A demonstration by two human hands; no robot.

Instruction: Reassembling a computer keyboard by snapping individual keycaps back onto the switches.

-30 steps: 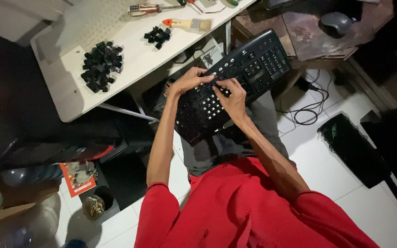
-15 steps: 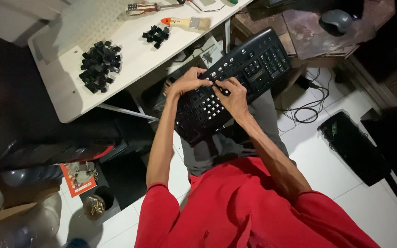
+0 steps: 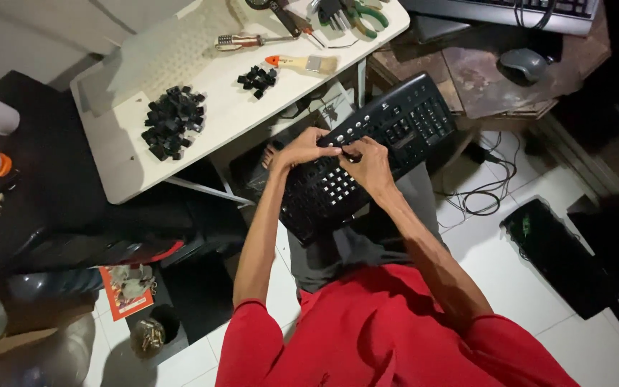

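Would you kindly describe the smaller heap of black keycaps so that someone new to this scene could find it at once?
Start at the white table above the person's hands. Two heaps of black keycaps lie on it; the smaller heap sits toward the far right end, just below the paintbrush with an orange-tipped handle. It holds far fewer caps than the larger heap to its left.

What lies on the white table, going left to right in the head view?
Large pile of black keycaps → screwdriver → small pile of black keycaps → paintbrush → green-handled pliers.
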